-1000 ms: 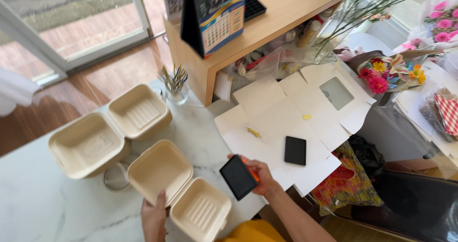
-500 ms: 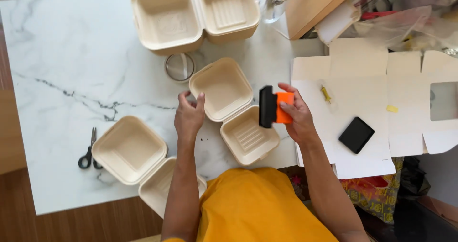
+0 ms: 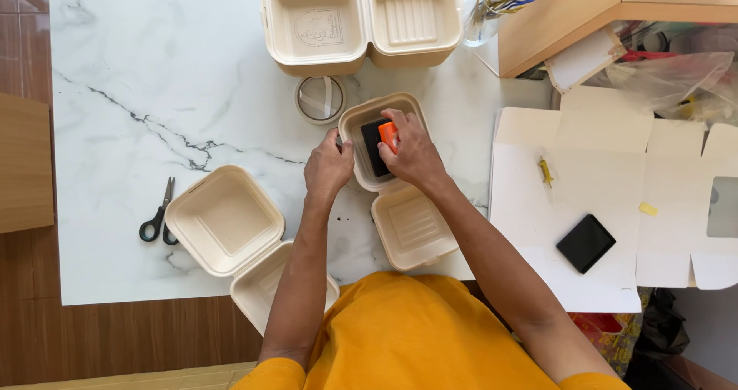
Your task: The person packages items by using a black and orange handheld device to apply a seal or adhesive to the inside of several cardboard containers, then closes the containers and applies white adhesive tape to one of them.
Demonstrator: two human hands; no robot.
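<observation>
Inside the open clamshell box (image 3: 384, 140), right hand (image 3: 411, 151) pinches a black-orange item (image 3: 380, 140).

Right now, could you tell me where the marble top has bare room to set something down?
The widest bare patch is the marble top's far left, above the scissors. It is crowded around the tape roll, where the left hand and right hand work at the open box.

You're in bright, even daylight; the marble table (image 3: 154, 75) shines pale with no harsh glare. Soft shadows sit just under your hands. Everything on that table looks sharp, no blur.
</observation>
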